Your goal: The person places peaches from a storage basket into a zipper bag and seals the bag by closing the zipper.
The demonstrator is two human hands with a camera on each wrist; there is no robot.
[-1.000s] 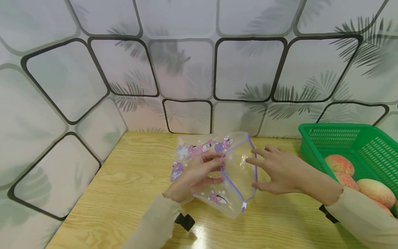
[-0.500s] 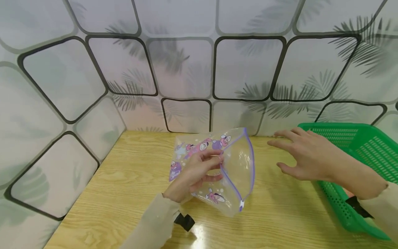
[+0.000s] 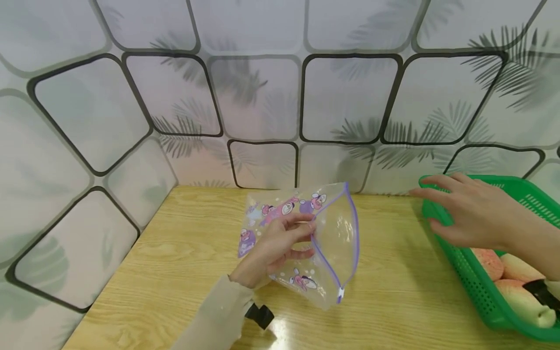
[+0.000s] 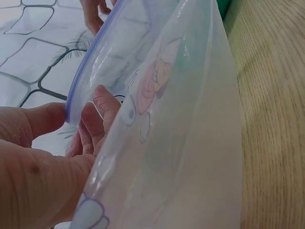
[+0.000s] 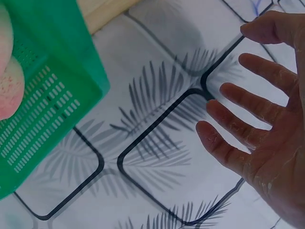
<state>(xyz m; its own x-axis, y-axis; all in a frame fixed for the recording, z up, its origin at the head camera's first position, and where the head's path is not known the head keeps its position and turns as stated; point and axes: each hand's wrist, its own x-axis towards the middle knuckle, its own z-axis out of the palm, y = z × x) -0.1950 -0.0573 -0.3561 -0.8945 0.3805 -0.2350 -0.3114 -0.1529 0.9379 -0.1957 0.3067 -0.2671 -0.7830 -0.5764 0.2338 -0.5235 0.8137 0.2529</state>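
Observation:
A clear zip bag (image 3: 302,294) with pink and purple cartoon prints and a purple zip edge sits on the table, its mouth spread to the right. My left hand (image 3: 277,245) pinches the near side of that mouth between thumb and fingers. In the left wrist view, the bag's purple edge (image 4: 82,88) meets the thumb tip of the left hand (image 4: 43,162). Over the left rim of a green basket (image 3: 474,287), my right hand (image 3: 481,211) hovers with spread fingers and holds nothing. Several peaches (image 3: 520,301) lie in the basket, partly hidden by the right forearm.
The wooden table (image 3: 175,272) runs up to a patterned wall covering (image 3: 262,102) at the back and left. A white zip slider (image 3: 341,292) is at the near corner of the bag mouth. Black straps (image 3: 259,316) circle the wrists.
My right hand has left the bag's edge and moved right, over the basket. The left hand keeps its pinch, and the bag mouth stays spread.

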